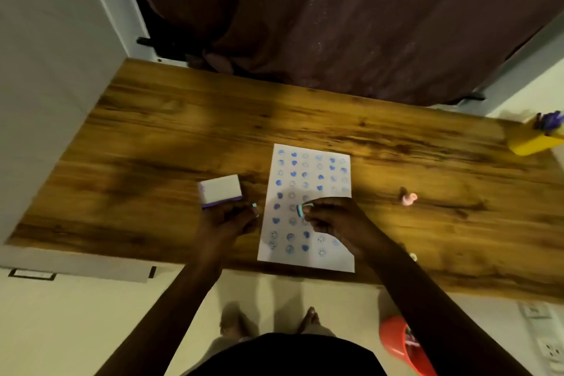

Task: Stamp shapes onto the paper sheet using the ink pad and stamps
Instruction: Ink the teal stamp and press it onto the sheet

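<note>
Head view: right hand (332, 217) pinches a small stamp (300, 210) over the paper sheet (308, 207); left hand's (229, 220) grip is unclear.

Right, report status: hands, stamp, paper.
Right hand grip shut on a teal stamp, over the paper. Left hand beside the ink pad box. Pink stamp idle on the table. Nothing in the way.

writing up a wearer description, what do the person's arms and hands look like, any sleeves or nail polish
Both forearms are bare, with no sleeves, watch or bracelets visible. The left hand has fingernails painted a pale blue-green; the right hand shows no visible rings. The picture is too blurred for finer marks.
</note>
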